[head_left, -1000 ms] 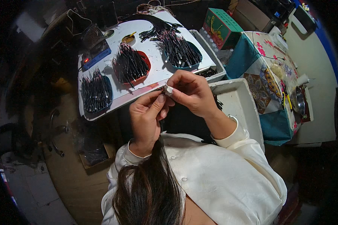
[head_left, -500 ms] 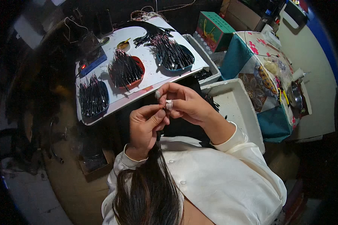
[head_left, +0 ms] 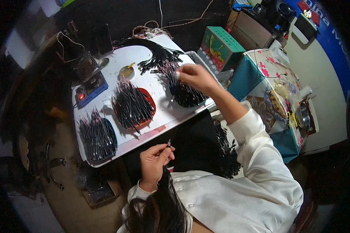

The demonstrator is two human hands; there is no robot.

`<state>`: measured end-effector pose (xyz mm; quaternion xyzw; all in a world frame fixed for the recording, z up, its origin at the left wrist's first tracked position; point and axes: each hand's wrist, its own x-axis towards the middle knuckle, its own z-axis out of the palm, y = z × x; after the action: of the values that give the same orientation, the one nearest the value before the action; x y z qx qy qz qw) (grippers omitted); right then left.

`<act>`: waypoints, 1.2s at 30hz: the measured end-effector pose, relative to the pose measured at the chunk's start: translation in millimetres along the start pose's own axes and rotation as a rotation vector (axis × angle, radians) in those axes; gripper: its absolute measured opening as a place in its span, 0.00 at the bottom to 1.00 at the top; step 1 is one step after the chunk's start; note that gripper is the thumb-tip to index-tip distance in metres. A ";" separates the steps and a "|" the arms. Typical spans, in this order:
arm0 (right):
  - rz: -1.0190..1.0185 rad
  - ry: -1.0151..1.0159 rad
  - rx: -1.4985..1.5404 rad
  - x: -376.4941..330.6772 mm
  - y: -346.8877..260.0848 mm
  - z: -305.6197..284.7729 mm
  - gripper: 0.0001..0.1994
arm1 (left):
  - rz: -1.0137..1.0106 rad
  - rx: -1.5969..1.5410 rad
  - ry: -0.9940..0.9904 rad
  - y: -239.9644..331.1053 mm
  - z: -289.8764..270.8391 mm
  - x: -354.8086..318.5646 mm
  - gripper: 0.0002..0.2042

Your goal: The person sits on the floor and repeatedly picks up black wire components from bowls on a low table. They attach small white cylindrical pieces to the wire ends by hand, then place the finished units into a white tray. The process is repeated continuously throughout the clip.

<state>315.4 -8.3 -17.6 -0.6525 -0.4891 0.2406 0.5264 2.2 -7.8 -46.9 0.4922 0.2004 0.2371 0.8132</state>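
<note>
Low in front of my body, my left hand (head_left: 154,161) is closed in a pinch around a thin wire (head_left: 169,142); its light, shiny tip sticks up past the thumb. My right hand (head_left: 198,79) reaches over the far right bowl of black wires (head_left: 186,93), its fingers curled together at the pinkish wire ends. White wrapping covers a fingertip of that hand; whatever is between the fingers is too small to make out. A red bowl of black wires (head_left: 131,105) stands left of it, and a dark bowl of similar wires (head_left: 97,138) at the near left corner.
A loose bundle of long black wires (head_left: 153,52) lies across the back of the white tabletop (head_left: 147,83). A blue device with a red light (head_left: 92,93) and a small dish (head_left: 126,72) stand left. More black wires (head_left: 223,151) hang right, near a cloth-covered table (head_left: 256,77).
My hands have come apart. The right has moved up and away to the far right bowl of wires; the left has dropped slightly, still pinching the wire. The view has shifted.
</note>
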 end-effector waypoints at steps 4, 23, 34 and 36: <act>0.014 0.139 -0.815 138.4 53.8 -50.1 0.13 | -0.025 -0.024 0.013 -0.9 -11.9 11.2 0.07; 0.356 0.184 -0.516 122.1 -41.2 -85.3 0.17 | -0.038 -0.215 0.101 4.2 -21.4 11.2 0.07; -0.177 0.339 -0.317 -176.3 -73.9 52.7 0.07 | -0.015 -0.457 -0.119 30.7 63.6 93.5 0.08; -0.307 0.271 -0.448 -213.1 -72.7 77.6 0.07 | 0.058 -0.441 -0.131 51.2 71.3 107.8 0.07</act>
<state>136.7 -165.6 -19.0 -0.6971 -0.5482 -0.0450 0.4599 119.4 25.3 20.0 0.3226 0.0764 0.2658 0.9052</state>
